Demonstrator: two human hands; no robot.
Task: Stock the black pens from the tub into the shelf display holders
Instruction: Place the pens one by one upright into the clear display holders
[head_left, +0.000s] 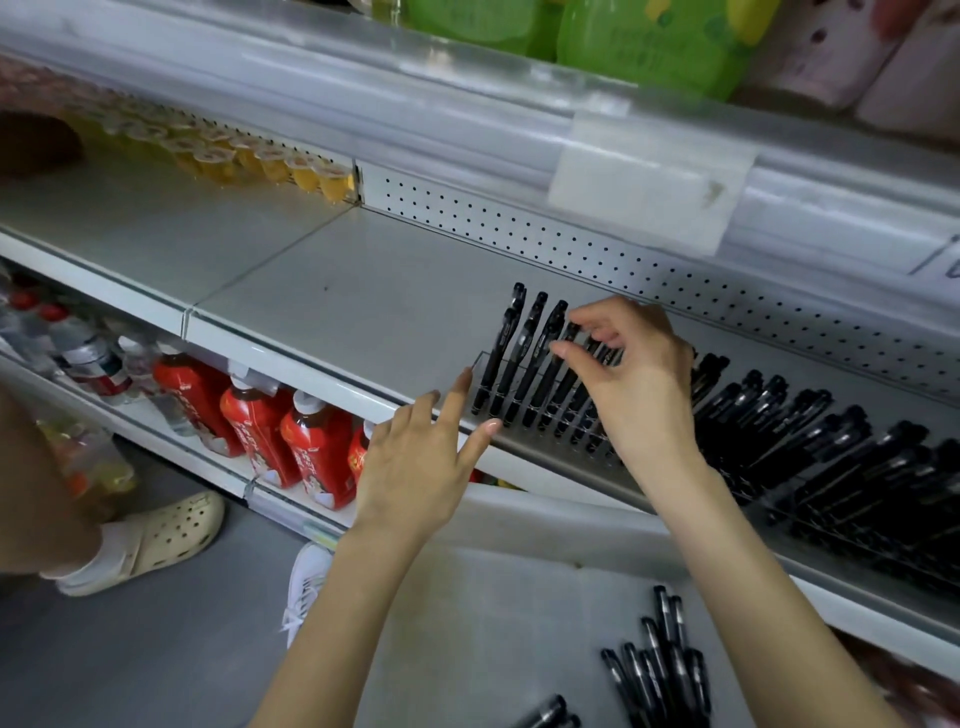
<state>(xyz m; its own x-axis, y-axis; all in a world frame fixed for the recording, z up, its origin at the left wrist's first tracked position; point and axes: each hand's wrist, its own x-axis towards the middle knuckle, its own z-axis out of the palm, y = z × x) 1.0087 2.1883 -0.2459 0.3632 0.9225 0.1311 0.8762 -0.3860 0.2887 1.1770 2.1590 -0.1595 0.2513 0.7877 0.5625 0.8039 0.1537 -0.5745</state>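
Several pens (511, 358): leaning in the clear holder (482, 364) on the shelf (337, 301).
Right hand (639, 384): grip pinching the top of one pen (550, 374) in the holder.
Left hand (421, 467): grip released, fingers straight, index tip at the holder's left edge.
Tub (493, 623): below the shelf front, loose pens (660, 660) lying inside.

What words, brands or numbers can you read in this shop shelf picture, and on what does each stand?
No text can be read.
On the red bottles: white lettering, too blurred.
On the black pens: pale barrel marks, too small.
On the shelf-rail tag: blurred, unreadable.
On the green packs: faint print, unreadable.
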